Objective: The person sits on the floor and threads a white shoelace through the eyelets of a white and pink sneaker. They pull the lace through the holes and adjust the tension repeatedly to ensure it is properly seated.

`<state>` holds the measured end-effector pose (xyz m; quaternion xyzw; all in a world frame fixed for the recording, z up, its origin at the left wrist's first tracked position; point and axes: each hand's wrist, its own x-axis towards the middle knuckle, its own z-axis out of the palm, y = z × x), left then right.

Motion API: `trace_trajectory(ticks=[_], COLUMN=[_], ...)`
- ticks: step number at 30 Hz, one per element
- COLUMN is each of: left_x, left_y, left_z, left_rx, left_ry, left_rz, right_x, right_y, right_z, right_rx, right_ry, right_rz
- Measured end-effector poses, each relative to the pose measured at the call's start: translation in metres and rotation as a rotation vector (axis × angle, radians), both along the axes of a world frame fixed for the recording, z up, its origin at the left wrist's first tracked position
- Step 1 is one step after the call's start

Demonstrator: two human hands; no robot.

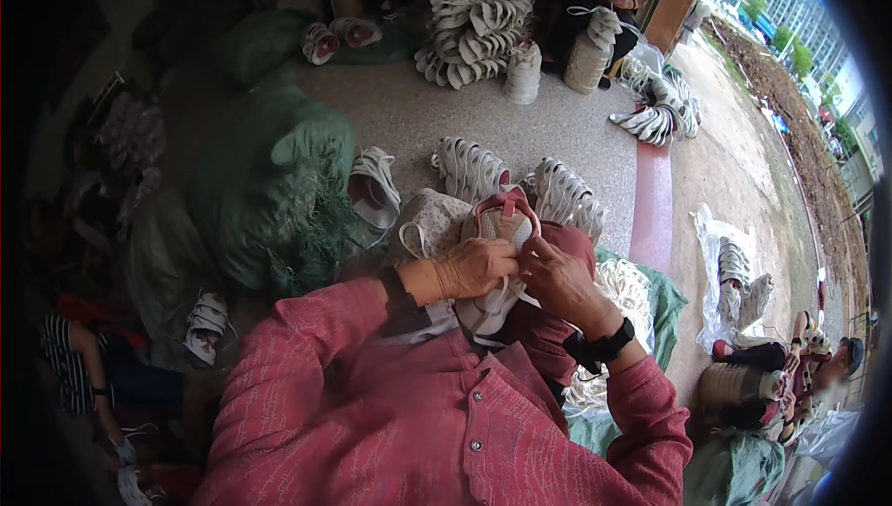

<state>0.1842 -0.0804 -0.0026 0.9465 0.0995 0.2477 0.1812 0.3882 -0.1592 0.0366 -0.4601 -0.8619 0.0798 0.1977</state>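
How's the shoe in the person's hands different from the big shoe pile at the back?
The shoe is just one; the shoe pile is many, packed together. The shoe sits between the left hand and right hand, while the pile rests on the floor. Both show whitish shoe parts.

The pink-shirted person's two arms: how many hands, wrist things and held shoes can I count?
Bare left hand and bare right hand: 2
Black-strapped wristwatch: 1
Dark wristband: 1
Pale shoe with red lining: 1
Total: 5
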Motion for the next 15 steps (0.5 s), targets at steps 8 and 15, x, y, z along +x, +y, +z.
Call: trace_trajectory(ticks=[8, 15], left_x=[-0.002, 0.004], left_y=[0.001, 0.012], left_z=[-0.007, 0.005], left_rx=[-0.193, -0.298], left_ry=[0.113, 0.175], left_rz=[0.158, 0.119], right_x=[-0.006, -0.014], right_y=[0.006, 0.003], right_z=[0.001, -0.006], right_rx=[-0.064, 0.097], right_ry=[-0.13, 0.071], right_rz=[-0.009, 0.061])
